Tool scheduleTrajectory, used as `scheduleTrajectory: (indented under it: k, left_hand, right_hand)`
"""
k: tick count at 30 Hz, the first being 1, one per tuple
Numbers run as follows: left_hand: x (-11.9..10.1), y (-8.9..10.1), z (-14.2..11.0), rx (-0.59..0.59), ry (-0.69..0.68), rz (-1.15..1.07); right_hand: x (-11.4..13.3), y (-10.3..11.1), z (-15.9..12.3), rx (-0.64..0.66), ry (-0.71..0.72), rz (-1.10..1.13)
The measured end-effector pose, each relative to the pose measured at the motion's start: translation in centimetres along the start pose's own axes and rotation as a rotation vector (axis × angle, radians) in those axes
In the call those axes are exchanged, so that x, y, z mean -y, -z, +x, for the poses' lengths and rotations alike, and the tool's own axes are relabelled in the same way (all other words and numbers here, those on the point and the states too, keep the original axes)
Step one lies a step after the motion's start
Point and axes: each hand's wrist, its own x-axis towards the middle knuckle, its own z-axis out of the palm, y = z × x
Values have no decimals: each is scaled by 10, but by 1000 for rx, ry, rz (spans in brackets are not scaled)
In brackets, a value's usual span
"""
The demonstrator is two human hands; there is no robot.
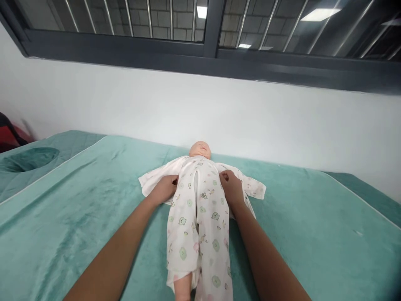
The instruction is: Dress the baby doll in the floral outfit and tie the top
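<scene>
A baby doll [200, 149] lies face up on a teal cover, its head near the wall. Over its body and legs spread white baby trousers [214, 217] printed with small green animals, with a slit down the middle. Underneath is a white baby shirt [255, 187], its sleeves stretched out to both sides. One bare doll leg [182, 287] sticks out of the left trouser leg; the other leg is covered. My left hand [164, 189] pinches the trousers' left edge, and my right hand [232, 187] pinches the right edge. Fabric partly hides the fingertips.
The teal cover [313, 217] stretches out on both sides of the doll. At the far left is a round hole [31, 159] in the padded surface. Behind stand a white wall [140, 104] and a dark window frame [125, 52] with bars. Something red and black [9, 136] sits at the left edge.
</scene>
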Motion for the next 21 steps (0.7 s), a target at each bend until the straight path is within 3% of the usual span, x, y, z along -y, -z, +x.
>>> scheduleTrajectory:
  k: [4, 9, 13, 17, 21]
  left_hand:
    - [-7, 7, -6, 148, 11, -200]
    - [-4, 0, -6, 245, 143, -680]
    - [1, -4, -4, 299, 147, -913]
    - [-4, -4, -6, 277, 163, -921]
    - [-15, -6, -10, 151, 192, -844]
  right_hand:
    - [-5, 8, -8, 155, -70, 110]
    - [3, 21, -8, 369, -141, 340]
    - [9, 27, -5, 510, -263, 568]
    - [8, 27, -3, 555, -311, 704]
    - [7, 22, -4, 470, -324, 707]
